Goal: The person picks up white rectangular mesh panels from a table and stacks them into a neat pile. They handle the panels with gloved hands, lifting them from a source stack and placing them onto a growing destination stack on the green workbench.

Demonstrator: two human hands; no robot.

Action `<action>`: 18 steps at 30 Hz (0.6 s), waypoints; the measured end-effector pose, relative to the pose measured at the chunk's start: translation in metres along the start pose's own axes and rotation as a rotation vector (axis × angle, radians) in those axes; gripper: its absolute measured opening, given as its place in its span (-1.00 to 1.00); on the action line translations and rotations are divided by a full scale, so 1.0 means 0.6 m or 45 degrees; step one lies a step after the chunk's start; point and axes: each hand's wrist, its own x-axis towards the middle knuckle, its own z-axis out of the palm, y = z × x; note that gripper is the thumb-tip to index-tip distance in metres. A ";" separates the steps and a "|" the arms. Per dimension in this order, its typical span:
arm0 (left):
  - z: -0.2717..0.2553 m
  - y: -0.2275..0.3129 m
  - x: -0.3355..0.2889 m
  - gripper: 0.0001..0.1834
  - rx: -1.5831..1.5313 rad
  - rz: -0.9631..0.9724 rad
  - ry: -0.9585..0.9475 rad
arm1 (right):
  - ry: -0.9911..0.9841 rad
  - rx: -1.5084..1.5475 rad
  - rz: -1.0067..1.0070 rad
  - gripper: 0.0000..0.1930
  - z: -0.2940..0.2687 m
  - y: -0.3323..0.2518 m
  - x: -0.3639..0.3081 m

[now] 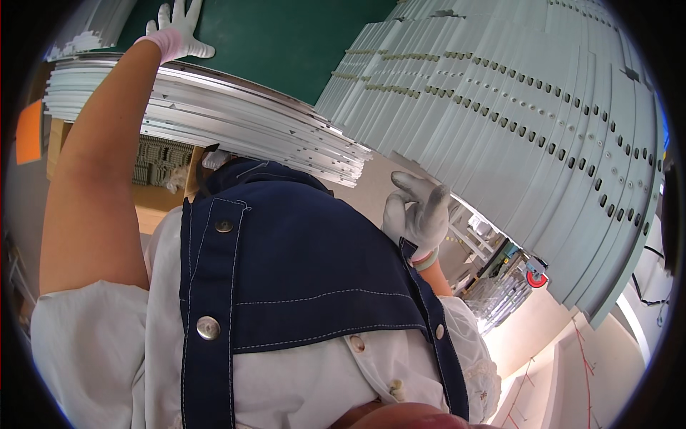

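Note:
My left hand (177, 32), in a white glove with a pink cuff, lies with spread fingers on the dark green table surface (264, 43), close to its near edge. It holds nothing that I can see. My right hand (416, 214), also gloved in white with grey-smudged fingertips, is raised beside my navy apron (307, 250). Its fingers are loosely bent and apart, with nothing visible between them. Nearest to it is a broad row of pale metal strips (500, 129) with slots and round holes, packed side by side on the right.
Long light metal profiles (214, 107) are stacked along the table's near side. Below them stands a cardboard box (161, 168) of small grey parts. An orange card (29, 133) is at far left, a red caster wheel (536, 277) at lower right. More pale strips (89, 25) lie at upper left.

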 end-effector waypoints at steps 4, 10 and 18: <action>0.004 -0.007 0.005 0.36 -0.028 0.010 -0.003 | -0.007 0.017 0.002 0.05 -0.002 0.000 0.001; -0.004 -0.003 -0.004 0.35 -0.023 0.002 -0.032 | -0.079 0.162 0.084 0.00 -0.024 -0.012 0.004; -0.010 0.000 -0.005 0.36 -0.020 0.003 -0.056 | -0.044 0.152 -0.049 -0.01 -0.024 -0.008 0.006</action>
